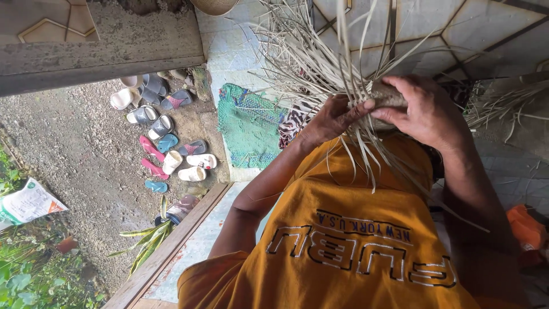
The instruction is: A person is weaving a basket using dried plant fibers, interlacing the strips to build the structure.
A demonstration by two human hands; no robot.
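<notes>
My left hand (330, 119) and my right hand (428, 110) meet in front of my orange shirt (349, 240). Both grip a small woven piece of dried leaf strips (388, 93); my left thumb presses its edge and my right fingers wrap its top. Long pale loose strips (306, 60) fan out from it up and to the left, and a few hang down over my shirt. Most of the woven part is hidden under my right hand.
Several sandals and slippers (166, 137) lie scattered on the gravel ground at left. A green mat (249, 126) lies on the pale tiled step. A wooden edge (166, 252) runs diagonally below. A white sack (28, 203) and plants (28, 277) sit far left; an orange object (526, 229) lies right.
</notes>
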